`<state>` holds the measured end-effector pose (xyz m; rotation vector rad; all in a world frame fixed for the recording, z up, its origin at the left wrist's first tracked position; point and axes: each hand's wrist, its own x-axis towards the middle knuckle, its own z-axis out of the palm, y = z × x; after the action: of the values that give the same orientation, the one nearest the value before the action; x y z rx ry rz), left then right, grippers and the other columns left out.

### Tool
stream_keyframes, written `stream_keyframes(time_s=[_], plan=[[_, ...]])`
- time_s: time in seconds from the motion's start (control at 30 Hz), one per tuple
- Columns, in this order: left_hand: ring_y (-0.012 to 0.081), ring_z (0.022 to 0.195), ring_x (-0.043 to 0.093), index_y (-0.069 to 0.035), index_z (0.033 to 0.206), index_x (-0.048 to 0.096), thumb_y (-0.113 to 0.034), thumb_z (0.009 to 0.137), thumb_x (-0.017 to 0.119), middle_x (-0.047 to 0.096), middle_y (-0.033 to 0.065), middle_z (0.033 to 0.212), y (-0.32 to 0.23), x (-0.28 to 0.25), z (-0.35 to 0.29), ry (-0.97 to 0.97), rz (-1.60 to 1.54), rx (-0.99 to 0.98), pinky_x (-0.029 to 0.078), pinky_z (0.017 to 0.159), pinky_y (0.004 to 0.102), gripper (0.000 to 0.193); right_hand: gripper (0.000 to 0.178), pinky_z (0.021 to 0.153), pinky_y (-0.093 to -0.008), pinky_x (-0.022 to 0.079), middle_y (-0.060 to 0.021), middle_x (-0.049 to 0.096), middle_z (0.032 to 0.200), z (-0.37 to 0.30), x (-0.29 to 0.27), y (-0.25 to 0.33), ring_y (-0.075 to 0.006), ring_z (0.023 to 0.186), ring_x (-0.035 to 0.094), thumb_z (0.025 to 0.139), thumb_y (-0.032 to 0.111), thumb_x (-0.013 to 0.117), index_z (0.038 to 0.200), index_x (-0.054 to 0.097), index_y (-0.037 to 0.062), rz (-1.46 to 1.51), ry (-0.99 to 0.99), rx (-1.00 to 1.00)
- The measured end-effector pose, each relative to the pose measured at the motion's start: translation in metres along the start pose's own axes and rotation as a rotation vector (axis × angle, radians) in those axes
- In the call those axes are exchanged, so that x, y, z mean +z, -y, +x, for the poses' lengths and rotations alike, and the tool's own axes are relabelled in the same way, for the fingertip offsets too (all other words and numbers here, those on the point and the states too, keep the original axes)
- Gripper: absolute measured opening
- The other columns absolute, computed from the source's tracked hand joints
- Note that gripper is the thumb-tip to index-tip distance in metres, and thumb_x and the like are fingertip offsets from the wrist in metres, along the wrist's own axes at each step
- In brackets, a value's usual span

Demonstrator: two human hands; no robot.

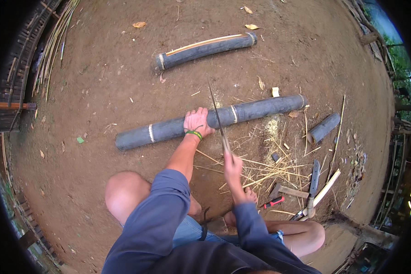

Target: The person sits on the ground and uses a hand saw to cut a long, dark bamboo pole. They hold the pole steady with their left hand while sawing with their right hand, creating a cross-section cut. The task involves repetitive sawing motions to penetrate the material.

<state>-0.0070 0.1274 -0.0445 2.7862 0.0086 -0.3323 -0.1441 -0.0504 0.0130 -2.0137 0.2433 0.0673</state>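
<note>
A long dark bamboo pole (260, 109) lies across the dirt ground in front of me, with pale rings at its joints. My left hand (197, 122) is closed over it left of the middle joint, pressing it down; a green-and-black band circles the wrist. In my right hand (233, 167) is the handle of a handsaw (217, 114). Its thin blade reaches away from me across the pole, between my left hand and the middle joint. Whether the teeth touch the bamboo I cannot tell.
Beyond the pole lies a bamboo section (208, 49) with a long slot. To the right are a short bamboo piece (324, 128), thin split strips (274, 171), a hammer (291, 191), a red-handled knife (274, 202) and a large blade (314, 178). Bamboo sticks (55, 45) rest far left.
</note>
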Motion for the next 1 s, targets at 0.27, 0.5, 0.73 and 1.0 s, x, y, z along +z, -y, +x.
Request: stream_keyframes(time_s=[0.27,0.5,0.73,1.0], plan=[[0.0313,0.109,0.068,-0.012,0.120,0.064,-0.048,0.057,0.090,0.067,0.0093,0.117,0.008,-0.008,0.001,0.047,-0.011,0.002,0.052,0.097,0.0447,0.077,0.039,0.052,-0.0368,0.034,-0.0059,0.050,0.057,-0.073,-0.039,0.013,-0.0131,0.054,0.044,0.103,0.021,0.060,0.072,0.059,-0.0024,-0.017,0.047,0.086],[0.0311,0.110,0.068,-0.012,0.121,0.064,-0.049,0.057,0.091,0.068,0.0086,0.119,-0.010,-0.011,0.012,0.070,-0.050,0.017,0.051,0.099,0.0442,0.079,0.044,0.051,-0.0327,0.032,0.0007,0.050,0.060,0.026,0.004,-0.008,-0.0103,0.055,0.040,0.107,0.029,0.056,0.074,0.057,-0.0002,0.033,0.012,-0.028],[0.0331,0.107,0.069,-0.012,0.118,0.066,-0.049,0.056,0.092,0.069,0.0100,0.116,-0.003,-0.010,0.008,0.034,-0.047,0.000,0.053,0.097,0.0437,0.076,0.048,0.052,-0.0336,0.032,-0.0002,0.042,0.058,-0.004,-0.005,-0.016,-0.0105,0.054,0.038,0.107,0.028,0.056,0.069,0.051,-0.0017,-0.045,0.065,-0.006],[0.0334,0.107,0.069,-0.011,0.118,0.067,-0.049,0.055,0.092,0.069,0.0102,0.117,0.007,-0.011,0.007,0.053,-0.045,-0.002,0.054,0.096,0.0442,0.078,0.047,0.049,-0.0328,0.031,0.0003,0.046,0.057,-0.066,-0.036,-0.011,-0.0097,0.052,0.041,0.106,0.030,0.059,0.069,0.054,0.0012,0.043,-0.023,-0.051]])
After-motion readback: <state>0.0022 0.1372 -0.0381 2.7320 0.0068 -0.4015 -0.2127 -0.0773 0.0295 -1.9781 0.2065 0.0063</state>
